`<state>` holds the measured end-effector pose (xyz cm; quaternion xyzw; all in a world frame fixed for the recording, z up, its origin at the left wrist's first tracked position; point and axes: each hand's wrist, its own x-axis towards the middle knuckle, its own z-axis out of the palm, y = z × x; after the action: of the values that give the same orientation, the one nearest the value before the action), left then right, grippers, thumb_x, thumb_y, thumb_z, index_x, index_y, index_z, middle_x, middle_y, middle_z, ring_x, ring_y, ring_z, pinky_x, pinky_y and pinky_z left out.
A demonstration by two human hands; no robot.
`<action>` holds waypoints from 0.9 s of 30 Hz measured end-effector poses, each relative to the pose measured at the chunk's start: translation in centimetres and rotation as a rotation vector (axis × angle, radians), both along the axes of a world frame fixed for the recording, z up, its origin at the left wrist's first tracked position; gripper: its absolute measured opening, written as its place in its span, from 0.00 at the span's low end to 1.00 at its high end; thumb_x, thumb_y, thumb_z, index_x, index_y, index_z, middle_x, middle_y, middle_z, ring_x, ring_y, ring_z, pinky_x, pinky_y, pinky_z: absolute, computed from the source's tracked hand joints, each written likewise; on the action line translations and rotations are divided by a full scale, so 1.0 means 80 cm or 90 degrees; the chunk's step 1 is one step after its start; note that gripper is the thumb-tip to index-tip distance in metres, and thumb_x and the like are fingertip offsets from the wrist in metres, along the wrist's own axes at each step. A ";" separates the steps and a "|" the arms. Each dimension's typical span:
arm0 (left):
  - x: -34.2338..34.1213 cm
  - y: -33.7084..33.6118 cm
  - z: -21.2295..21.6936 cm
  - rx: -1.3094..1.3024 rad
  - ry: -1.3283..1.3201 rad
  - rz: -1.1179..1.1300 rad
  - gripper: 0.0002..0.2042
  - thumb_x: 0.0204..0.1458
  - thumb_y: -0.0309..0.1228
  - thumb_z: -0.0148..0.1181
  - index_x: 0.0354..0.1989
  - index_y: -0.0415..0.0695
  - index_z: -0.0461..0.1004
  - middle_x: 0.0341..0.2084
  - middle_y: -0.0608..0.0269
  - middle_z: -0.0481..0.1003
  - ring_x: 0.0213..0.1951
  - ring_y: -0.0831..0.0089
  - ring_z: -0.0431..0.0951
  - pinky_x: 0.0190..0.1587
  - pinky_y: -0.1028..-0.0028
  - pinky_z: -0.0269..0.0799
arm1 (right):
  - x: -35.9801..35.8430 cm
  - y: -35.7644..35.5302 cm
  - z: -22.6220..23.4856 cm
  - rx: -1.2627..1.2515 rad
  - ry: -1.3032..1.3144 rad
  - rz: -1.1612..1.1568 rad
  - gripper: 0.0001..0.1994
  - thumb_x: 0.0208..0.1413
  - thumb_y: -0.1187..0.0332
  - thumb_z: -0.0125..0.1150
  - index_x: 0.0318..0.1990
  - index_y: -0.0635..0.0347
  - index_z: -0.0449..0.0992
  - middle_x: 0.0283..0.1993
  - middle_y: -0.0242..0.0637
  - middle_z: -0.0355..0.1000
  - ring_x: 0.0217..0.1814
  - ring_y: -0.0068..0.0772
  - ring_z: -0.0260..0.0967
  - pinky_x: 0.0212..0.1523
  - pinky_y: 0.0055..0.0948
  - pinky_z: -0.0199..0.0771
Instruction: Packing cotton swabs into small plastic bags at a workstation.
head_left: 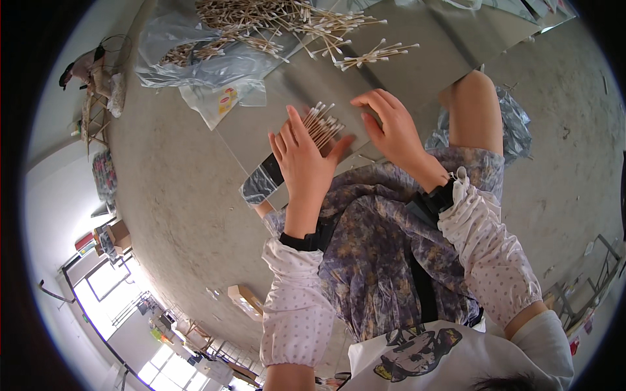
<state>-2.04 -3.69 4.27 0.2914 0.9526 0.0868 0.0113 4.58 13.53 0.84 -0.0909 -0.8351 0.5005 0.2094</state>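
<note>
My left hand (303, 156) lies back up over a small bundle of cotton swabs (323, 124) on the grey metal tabletop (287, 88). Its fingers are spread, with the thumb out to the right. White swab tips show between forefinger and thumb; the palm hides the rest. To the right, my right hand (394, 130) is raised with bent fingers apart and nothing in it. A large heap of loose cotton swabs (254, 16) spreads across the far side, partly on a clear plastic bag (156, 55). A few more swabs (375, 55) lie apart, nearer the right hand.
A dark strip with shiny clear plastic (259, 186) sits by my left wrist at the table's near edge. Crumpled grey plastic (515, 124) lies beyond my bare knee (477, 107). On the concrete floor stands an open cardboard box (245, 302). Metal framing (596, 280) is at the far right.
</note>
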 end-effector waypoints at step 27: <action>0.035 0.029 -0.049 -0.006 0.038 0.018 0.51 0.55 0.62 0.51 0.69 0.24 0.43 0.70 0.32 0.44 0.73 0.42 0.40 0.71 0.47 0.38 | -0.004 -0.006 -0.001 0.001 0.013 -0.018 0.12 0.49 0.80 0.53 0.42 0.60 0.73 0.35 0.39 0.70 0.41 0.46 0.69 0.43 0.41 0.69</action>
<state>0.75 -1.35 0.38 0.2800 0.9570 0.0735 -0.0169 4.26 13.02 0.79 -0.0974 -0.8319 0.4980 0.2247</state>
